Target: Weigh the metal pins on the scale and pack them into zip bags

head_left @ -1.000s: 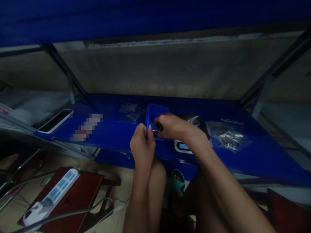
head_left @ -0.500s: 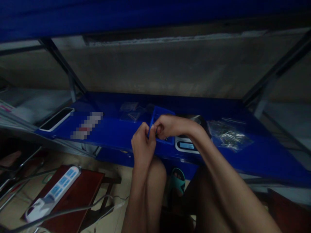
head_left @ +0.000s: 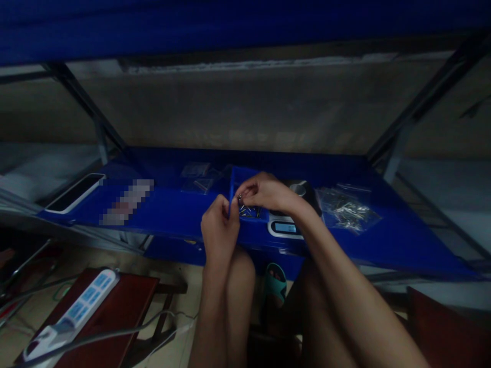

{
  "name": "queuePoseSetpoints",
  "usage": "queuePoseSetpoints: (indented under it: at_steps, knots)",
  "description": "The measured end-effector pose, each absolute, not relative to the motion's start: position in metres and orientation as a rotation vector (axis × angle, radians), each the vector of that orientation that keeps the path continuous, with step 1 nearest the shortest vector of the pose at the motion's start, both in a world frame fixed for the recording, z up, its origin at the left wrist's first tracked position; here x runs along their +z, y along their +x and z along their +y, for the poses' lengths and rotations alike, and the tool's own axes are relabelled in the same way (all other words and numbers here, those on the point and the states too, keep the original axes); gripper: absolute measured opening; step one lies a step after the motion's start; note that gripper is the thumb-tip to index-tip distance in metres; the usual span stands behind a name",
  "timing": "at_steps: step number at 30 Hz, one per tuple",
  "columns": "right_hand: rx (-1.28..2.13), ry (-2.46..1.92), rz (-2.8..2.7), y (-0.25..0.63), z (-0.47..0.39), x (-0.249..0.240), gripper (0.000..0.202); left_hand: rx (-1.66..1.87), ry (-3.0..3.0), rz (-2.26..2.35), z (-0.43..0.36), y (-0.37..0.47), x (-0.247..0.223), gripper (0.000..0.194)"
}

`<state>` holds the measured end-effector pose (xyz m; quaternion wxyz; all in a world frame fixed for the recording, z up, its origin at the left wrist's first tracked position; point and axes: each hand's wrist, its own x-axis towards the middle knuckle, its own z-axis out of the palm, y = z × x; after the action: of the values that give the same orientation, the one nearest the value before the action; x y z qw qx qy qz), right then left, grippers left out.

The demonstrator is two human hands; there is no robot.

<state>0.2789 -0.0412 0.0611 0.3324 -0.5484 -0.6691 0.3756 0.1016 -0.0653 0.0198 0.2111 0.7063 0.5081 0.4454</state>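
Note:
A blue bin stands on the blue table, with several small shiny metal pieces lying in it. My left hand is closed at the bin's left side, thumb against the wall; whether it grips the bin's edge or something smaller is hidden. Over the bin, my right hand pinches a small dark metal piece between thumb and fingertips, close to the left thumb. Right of the bin sits a digital scale with a lit display, partly covered by my right forearm.
A clear bag of metal pins lies right of the scale. Small plastic bags rest behind my left hand. Farther left is a phone. A power strip lies on a brown stool. A shelf hangs overhead.
The view has shifted slightly, so the table sits farther left. My right fingers have opened out from a tighter curl, and the metal pieces in the bin now show.

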Motion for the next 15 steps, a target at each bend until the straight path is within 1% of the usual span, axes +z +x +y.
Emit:
queuePoseSetpoints:
  at_steps: [2,5,11,15]
  knots:
    - [0.896,-1.461,-1.685,0.281,-0.043,0.062,0.023,1.231,1.936,1.419,-0.065,0.102,0.020,0.041]
    - [0.862,-1.424,-1.622,0.281,-0.044,0.059,0.022,1.229,1.914,1.432,-0.064,0.103,0.019,0.041]
    - [0.798,-1.374,-1.560,0.279,-0.042,0.053,0.013,1.153,1.919,1.520,-0.062,0.102,0.019,0.042]
    - [0.771,-1.389,-1.520,0.280,-0.040,0.049,0.019,1.014,1.914,1.611,-0.061,0.100,0.018,0.042]
